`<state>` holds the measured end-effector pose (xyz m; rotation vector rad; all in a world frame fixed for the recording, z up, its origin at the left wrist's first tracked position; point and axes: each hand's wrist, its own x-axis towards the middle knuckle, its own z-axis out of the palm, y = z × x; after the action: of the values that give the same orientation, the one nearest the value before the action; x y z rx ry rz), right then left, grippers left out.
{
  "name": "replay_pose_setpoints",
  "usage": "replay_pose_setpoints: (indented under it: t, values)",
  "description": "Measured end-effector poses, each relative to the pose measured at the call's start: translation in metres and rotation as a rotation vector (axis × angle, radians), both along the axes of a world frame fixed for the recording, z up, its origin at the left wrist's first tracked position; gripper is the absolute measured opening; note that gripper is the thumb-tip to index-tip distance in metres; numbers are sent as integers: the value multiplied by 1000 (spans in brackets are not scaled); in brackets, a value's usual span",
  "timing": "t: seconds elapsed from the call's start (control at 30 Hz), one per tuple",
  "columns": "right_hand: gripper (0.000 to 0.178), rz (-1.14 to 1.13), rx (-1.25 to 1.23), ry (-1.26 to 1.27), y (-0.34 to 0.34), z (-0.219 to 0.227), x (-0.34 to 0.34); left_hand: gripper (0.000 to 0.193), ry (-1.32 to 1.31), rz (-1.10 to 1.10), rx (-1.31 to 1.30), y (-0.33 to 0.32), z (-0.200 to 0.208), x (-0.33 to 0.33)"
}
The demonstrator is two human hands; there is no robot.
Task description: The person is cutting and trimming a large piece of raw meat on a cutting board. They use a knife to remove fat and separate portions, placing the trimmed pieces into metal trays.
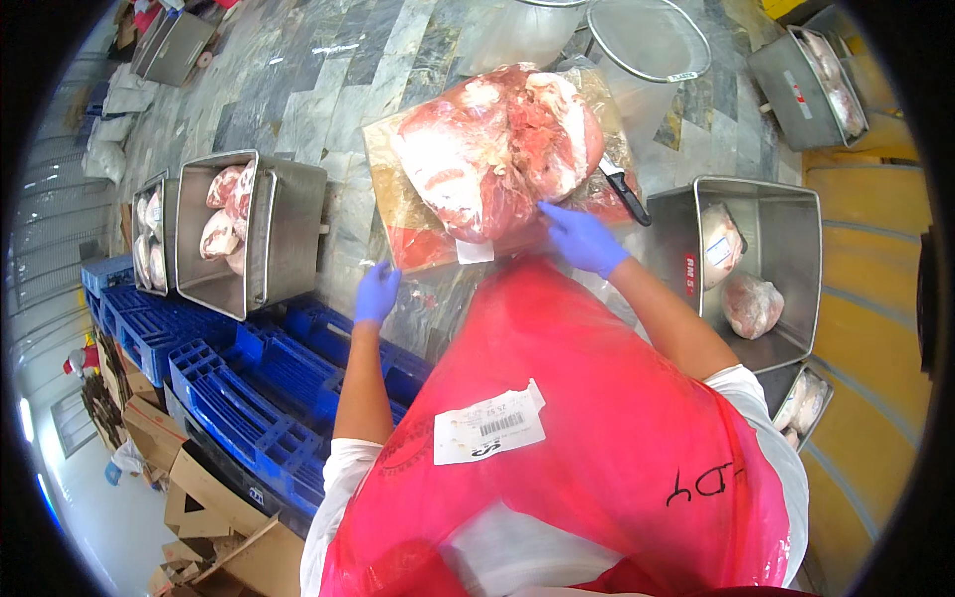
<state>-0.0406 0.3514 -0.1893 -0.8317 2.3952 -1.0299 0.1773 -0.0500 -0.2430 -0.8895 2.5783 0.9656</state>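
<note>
A big slab of raw red and white meat in clear plastic wrap lies on a marble table. My right hand, in a blue glove, presses on the near edge of the meat and its wrap. My left hand, also blue-gloved, hangs open over the table's near edge, left of the meat, holding nothing. A black-handled knife rests on the wrap just right of my right hand. A red plastic apron with a white label covers my front.
A steel tub with meat pieces stands left of the slab, another with wrapped meat to the right, a third far right. Blue plastic pallets and flattened cardboard lie on the floor at left. Clear round container behind.
</note>
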Motion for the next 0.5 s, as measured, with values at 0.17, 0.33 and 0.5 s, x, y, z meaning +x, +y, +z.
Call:
replay_pose_setpoints:
  t: [0.17, 0.33, 0.5]
  values:
    - [67, 92, 159, -501, 0, 50, -13, 49, 86, 1, 48, 20, 40, -60]
    - [46, 182, -122, -479, 13, 7, -38, 48, 91, 146, 271, 25, 27, -88]
    - [17, -569, -271, -714, 62, -14, -100, 64, 67, 720, 884, 49, 39, -157]
